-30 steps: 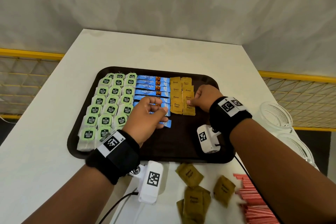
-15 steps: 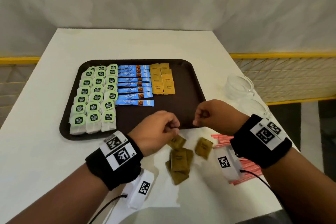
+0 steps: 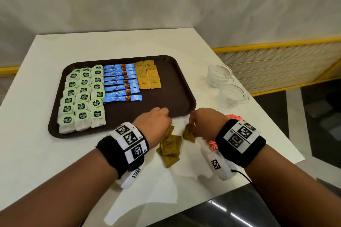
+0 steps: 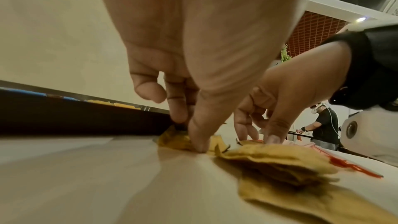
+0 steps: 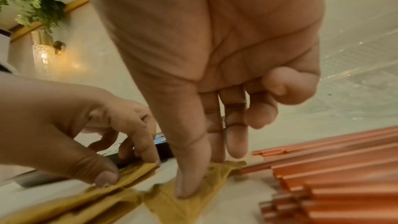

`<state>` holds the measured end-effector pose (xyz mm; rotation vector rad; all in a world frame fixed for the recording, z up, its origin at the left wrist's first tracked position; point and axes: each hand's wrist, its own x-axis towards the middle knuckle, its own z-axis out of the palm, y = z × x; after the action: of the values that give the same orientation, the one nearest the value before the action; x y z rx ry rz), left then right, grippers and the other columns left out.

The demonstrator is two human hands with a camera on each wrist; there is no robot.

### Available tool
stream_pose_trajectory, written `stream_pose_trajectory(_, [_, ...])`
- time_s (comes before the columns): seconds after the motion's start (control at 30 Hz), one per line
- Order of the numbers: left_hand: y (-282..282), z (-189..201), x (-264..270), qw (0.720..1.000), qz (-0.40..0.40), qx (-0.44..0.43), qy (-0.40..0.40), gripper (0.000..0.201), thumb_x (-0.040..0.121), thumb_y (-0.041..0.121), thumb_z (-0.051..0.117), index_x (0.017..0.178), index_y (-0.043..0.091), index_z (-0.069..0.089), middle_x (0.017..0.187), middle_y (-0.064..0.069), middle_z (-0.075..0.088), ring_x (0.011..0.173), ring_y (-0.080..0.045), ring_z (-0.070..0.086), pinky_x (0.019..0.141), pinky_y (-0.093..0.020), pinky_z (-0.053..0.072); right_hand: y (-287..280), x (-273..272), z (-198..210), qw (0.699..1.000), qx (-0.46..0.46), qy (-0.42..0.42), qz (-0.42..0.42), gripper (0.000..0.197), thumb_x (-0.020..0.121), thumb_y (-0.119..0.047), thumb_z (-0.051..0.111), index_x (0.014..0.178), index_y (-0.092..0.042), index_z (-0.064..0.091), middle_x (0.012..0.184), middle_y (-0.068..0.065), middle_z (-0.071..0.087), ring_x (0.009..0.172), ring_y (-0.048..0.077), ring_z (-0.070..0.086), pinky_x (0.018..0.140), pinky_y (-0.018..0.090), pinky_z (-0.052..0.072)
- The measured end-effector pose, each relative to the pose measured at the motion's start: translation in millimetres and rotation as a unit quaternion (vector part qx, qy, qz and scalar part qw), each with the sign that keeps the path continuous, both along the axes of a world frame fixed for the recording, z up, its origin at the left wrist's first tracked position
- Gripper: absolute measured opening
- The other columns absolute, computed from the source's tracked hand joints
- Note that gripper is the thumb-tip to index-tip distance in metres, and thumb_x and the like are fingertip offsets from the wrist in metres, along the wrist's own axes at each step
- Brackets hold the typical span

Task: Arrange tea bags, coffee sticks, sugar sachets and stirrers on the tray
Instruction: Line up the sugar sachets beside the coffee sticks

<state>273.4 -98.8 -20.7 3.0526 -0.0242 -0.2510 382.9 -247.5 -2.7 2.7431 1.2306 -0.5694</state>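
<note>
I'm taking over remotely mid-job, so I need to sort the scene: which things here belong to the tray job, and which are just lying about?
Part of the job:
- tray
- tea bags
- coffee sticks
- sugar sachets on the tray
- loose sugar sachets, one under each hand: left hand, right hand
- red stirrers

Just lying about:
- two glass cups
- white paper

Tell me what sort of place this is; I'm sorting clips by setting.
Probably a café or hotel refreshment corner: a white table bears a brown tray of tea bags, coffee sticks and sugar sachets, with glass cups beside it.
</note>
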Motion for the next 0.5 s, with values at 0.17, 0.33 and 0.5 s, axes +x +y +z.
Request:
stream_pose_trajectory(0.17, [3.2, 0.2, -2.2, 1.000, 0.024, -0.017, 0.003, 0.019, 0.089, 0.011, 0.055, 0.107, 0.018, 0.057, 0.112, -0.002, 0.044, 0.104, -0.023, 0.045, 0.078, -0.036, 0.048, 0.1, 2.9, -2.0, 0.999, 0.000, 0.050, -0.021, 0.018, 0.076, -0.024, 0.073, 0.091, -0.016, 0.069, 0.095, 0.003, 0.068, 0.080, 0.019, 0.059, 0.070, 0.027, 0.045])
stream_pose_trajectory(0.33, [10.5, 13.9, -14.7, 0.985, 0.049, -0.165, 0.001, 0.008, 0.086, 0.025, 0.063, 0.087, 0.026, 0.055, 0.097, 0.007, 0.054, 0.091, -0.015, 0.053, 0.076, -0.032, 0.046, 1.9, -0.5, -4.0, 0.999, 0.002, 0.041, -0.011, 0.013, 0.077, -0.019, 0.070, 0.087, -0.013, 0.066, 0.087, 0.002, 0.061, 0.077, 0.018, 0.053, 0.070, 0.027, 0.043])
stream_pose_trajectory(0.5, [-5.7, 20.5, -21.0, 0.965, 0.001, -0.247, 0.084, 0.018, 0.083, 0.028, 0.071, 0.096, 0.028, 0.060, 0.090, 0.009, 0.061, 0.082, -0.010, 0.058, 0.072, -0.023, 0.047, 2.7, -3.8, -4.6, 1.000, -0.009, 0.017, -0.002, 0.010, 0.078, -0.021, 0.069, 0.082, -0.018, 0.061, 0.089, 0.003, 0.060, 0.081, 0.021, 0.054, 0.070, 0.028, 0.043])
